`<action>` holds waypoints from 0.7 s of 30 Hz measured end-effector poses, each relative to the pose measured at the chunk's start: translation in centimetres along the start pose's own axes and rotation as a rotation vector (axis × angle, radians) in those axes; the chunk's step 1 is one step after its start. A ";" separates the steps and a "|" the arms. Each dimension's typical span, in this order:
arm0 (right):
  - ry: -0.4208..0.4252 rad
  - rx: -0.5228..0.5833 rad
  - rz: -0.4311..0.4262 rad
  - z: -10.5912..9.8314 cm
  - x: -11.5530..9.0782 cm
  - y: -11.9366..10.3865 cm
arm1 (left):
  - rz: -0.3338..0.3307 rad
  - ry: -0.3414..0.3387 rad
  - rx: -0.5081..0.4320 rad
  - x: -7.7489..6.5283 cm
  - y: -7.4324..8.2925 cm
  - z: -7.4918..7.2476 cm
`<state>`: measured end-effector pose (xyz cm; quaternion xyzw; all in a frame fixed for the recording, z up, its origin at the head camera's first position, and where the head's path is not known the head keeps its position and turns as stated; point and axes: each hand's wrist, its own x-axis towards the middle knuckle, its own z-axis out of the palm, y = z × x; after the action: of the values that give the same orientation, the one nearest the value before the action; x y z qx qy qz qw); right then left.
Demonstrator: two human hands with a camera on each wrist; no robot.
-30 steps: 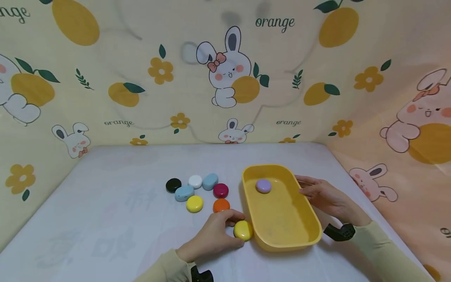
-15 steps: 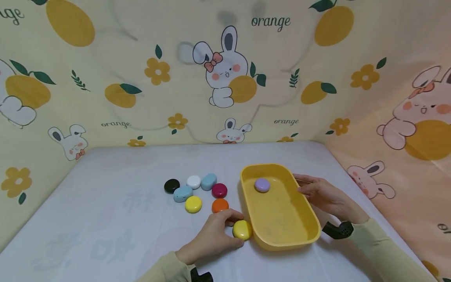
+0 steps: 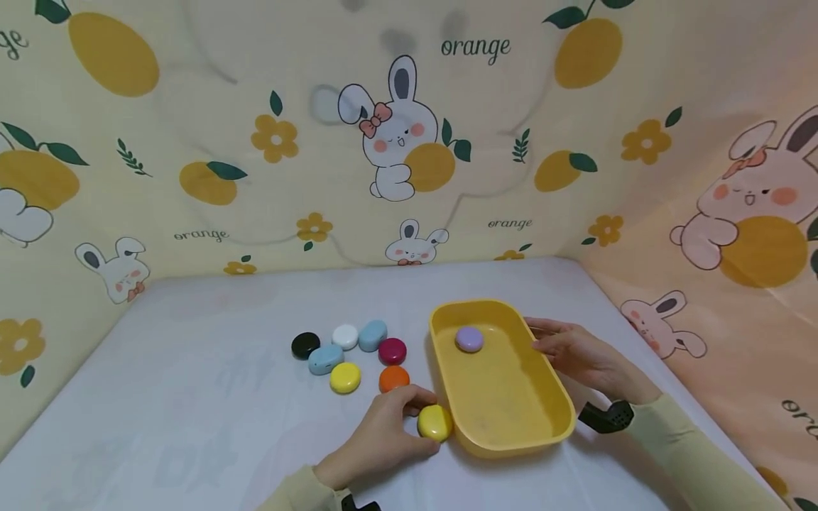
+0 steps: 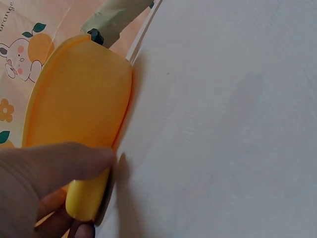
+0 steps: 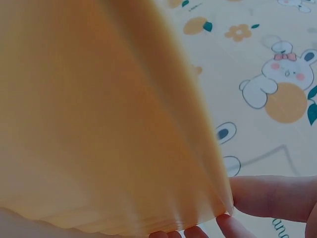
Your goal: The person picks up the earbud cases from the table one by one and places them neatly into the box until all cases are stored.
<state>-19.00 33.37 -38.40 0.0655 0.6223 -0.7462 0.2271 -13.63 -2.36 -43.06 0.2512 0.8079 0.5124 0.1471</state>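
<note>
My left hand pinches a glossy yellow pebble-like disc between thumb and fingers, low beside the yellow tray's near left wall. In the left wrist view the thumb lies over that yellow disc, close to the tray. The yellow tray stands on the table with one lilac disc inside, toward its far end. My right hand touches the tray's right side from outside. In the right wrist view, fingertips show along the lower edge of the tray; the palm is out of sight.
Left of the tray lie loose discs: orange, dark red, yellow, white, black, and two blue ovals, one nearer and one farther. A printed cloth rises behind the white table.
The head view has turned slightly, so the scene sits a little farther left. Both hands, the tray and the held disc keep their places relative to each other.
</note>
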 end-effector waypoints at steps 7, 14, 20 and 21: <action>-0.016 -0.025 -0.015 0.1 0.1 0.4 | -0.018 -0.020 -0.005 -0.5 0.0 -0.2; 0.023 -0.030 -0.013 0.1 -0.2 -0.1 | 0.043 0.006 -0.040 -0.2 0.4 -0.8; 0.017 -0.006 -0.007 0.0 0.0 0.0 | 0.149 0.097 0.051 -0.2 0.7 -1.9; 0.009 -0.002 -0.007 0.0 0.0 0.1 | 0.151 0.112 0.062 -0.3 0.8 -2.1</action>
<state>-19.02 33.39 -38.47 0.0667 0.6242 -0.7461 0.2218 -14.25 -3.79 -41.43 0.2870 0.8091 0.5099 0.0549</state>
